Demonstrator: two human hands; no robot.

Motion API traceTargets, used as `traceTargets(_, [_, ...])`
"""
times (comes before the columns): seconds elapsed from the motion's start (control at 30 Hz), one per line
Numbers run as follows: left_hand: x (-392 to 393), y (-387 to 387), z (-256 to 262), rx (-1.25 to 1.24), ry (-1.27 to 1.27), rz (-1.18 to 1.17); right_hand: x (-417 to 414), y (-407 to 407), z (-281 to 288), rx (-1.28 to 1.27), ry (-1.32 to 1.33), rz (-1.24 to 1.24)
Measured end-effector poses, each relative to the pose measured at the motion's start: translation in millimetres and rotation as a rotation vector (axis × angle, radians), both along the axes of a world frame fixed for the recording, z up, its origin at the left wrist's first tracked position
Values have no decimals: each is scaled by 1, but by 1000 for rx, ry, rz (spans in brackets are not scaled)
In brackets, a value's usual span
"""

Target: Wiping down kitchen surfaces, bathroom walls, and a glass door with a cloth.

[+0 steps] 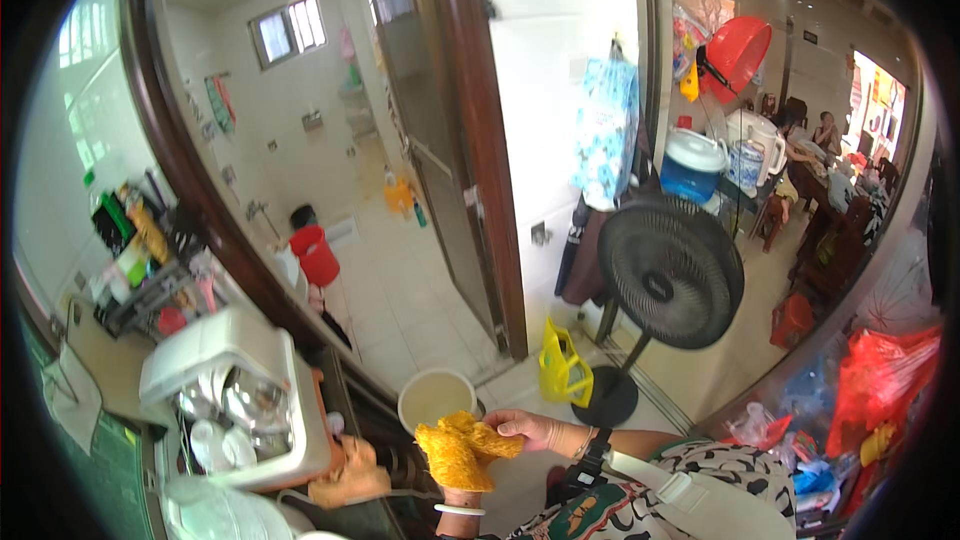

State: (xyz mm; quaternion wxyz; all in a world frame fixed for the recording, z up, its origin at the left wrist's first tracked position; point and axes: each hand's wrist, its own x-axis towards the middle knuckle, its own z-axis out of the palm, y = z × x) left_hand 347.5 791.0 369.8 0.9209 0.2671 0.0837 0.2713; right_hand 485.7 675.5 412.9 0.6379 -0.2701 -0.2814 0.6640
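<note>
A bunched yellow cloth [459, 454] with a rough, fuzzy texture is between my hands, above the floor. It covers my left hand [459, 499], so only the wrist with a white bangle shows and the fingers are hidden. From the right, my right hand [527, 429] pinches one end of the cloth between thumb and fingers. Just beyond the cloth stands a pale round bucket [437, 390], its near rim partly hidden.
At left are a white dish box [225, 349] with metal bowls and an orange cloth [351, 474]. Ahead stand a yellow plastic holder [562, 371] and a black pedestal fan [667, 277]. A red plastic bag [874, 390] lies right; people [826, 133] sit in the far room.
</note>
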Motion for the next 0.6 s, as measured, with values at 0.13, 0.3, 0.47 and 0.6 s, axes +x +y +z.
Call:
traceTargets(0.13, [96, 5, 73, 223, 4, -62, 76, 19, 23, 98, 145, -123])
traceTargets(0.3, [176, 44, 111, 346, -33, -227, 140, 45, 52, 49, 105, -289])
traceTargets(0.47, [228, 123, 121, 585, 172, -148, 184, 72, 137, 154, 192, -654])
traceTargets(0.6, [255, 180, 142, 696, 302, -187, 287, 94, 231, 391, -270, -1022])
